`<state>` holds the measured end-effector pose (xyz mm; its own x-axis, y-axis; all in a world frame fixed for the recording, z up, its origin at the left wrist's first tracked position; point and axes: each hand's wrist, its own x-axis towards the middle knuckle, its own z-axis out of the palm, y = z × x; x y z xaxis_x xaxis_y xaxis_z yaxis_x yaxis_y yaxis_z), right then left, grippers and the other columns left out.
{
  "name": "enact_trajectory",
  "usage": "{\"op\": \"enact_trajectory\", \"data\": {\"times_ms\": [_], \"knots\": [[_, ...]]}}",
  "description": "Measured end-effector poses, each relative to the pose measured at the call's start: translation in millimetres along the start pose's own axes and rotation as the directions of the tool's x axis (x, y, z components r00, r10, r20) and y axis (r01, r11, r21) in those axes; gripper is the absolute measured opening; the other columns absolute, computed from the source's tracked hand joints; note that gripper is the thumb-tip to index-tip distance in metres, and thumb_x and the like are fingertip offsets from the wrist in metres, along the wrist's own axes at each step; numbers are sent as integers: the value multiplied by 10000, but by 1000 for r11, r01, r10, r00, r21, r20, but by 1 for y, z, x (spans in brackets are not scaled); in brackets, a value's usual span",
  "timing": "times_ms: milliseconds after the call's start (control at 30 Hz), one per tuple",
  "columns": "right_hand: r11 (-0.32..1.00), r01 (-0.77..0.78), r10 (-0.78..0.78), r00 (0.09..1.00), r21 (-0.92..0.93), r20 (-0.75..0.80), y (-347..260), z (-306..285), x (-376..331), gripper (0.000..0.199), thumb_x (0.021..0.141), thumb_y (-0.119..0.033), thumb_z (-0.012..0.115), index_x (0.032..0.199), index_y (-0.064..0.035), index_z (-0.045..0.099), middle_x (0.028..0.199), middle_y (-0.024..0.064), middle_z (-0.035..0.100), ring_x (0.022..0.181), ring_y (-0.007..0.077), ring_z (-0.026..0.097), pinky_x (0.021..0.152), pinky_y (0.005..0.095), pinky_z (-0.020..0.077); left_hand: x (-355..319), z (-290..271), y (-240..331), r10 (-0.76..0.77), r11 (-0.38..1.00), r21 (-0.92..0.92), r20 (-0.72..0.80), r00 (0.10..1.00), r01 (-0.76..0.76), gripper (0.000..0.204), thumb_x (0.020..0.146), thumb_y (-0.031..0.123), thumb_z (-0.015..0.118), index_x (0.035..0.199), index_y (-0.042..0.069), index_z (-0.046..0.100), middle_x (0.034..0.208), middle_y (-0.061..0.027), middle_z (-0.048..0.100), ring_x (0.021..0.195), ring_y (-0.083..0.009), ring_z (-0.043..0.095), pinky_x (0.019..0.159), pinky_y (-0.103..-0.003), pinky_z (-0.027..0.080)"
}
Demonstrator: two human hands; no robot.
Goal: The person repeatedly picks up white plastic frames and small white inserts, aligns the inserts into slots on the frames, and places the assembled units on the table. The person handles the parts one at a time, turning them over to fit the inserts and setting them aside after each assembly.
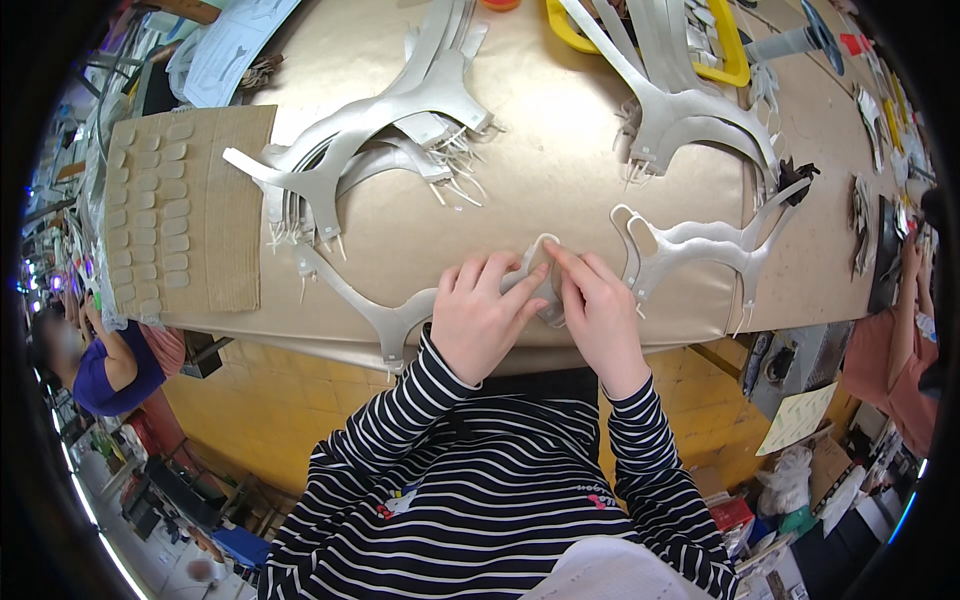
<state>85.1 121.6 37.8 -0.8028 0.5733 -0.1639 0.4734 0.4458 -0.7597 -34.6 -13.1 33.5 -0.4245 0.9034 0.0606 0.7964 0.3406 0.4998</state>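
Observation:
A pale silvery-beige leather strap piece, like a cut shoe upper, lies along the near part of the table, with short threads at its ends. My left hand is closed on it, thumb and index finger pinching near a small upright loop. From the other side my right hand pinches the same piece, its index fingertip on the loop's edge. The fingers hide much of the part between them. Close by on the right lies a similar strap piece with an open loop.
Stacked strap pieces lie at the far left and far right. A cardboard sheet bears rows of small oval patches. A yellow basket stands at the back. One person is at far left, another at far right.

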Motion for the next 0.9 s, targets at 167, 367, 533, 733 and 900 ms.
{"op": "enact_trajectory", "data": {"times_ms": [167, 367, 533, 733, 900], "knots": [[995, 42, -39, 999, 88, -30, 10, 0, 5, 356, 939, 9, 595, 1268, -81, 698, 818, 112, 593, 676, 240, 598, 612, 339, 476, 18, 4, -13, -341, 839, -440, 34, 940, 320, 363, 813, 201, 801, 1146, 97, 700, 990, -53, 622, 963, -234, 566, 878, -383, 444], [923, -59, 109, 988, 380, -111, 22, 2, 0, 317, 943, 33, 612, 1229, -46, 723, 744, 66, 552, 576, 131, 525, 545, 270, 422, 23, 10, -8, -351, 883, -338, -14, 936, 326, 419, 738, 189, 813, 1126, 139, 662, 909, -8, 591, 914, -216, 553, 826, -374, 379], [990, 83, -61, 982, 118, -178, 20, 4, -2, 315, 925, 38, 627, 1199, -67, 741, 755, 68, 549, 589, 158, 537, 553, 288, 437, 24, 9, -7, -359, 882, -329, -5, 933, 338, 409, 730, 178, 811, 1107, 142, 656, 907, 2, 585, 910, -213, 550, 817, -370, 371], [996, 75, -81, 989, -49, -122, 10, 4, -3, 351, 891, 17, 645, 1203, -116, 735, 795, 78, 549, 637, 215, 589, 579, 334, 482, 23, 11, -7, -360, 886, -314, -2, 933, 342, 424, 727, 169, 808, 1118, 146, 645, 928, 4, 591, 911, -215, 549, 819, -375, 370], [882, 73, -134, 986, -466, -99, -14, 18, -9, 397, 897, -46, 637, 1291, -83, 664, 864, 75, 602, 747, 233, 642, 623, 354, 524, 25, 12, 2, -365, 906, -240, -28, 930, 349, 500, 715, 138, 826, 1179, 129, 642, 957, -16, 608, 910, -227, 540, 838, -359, 393]]}}
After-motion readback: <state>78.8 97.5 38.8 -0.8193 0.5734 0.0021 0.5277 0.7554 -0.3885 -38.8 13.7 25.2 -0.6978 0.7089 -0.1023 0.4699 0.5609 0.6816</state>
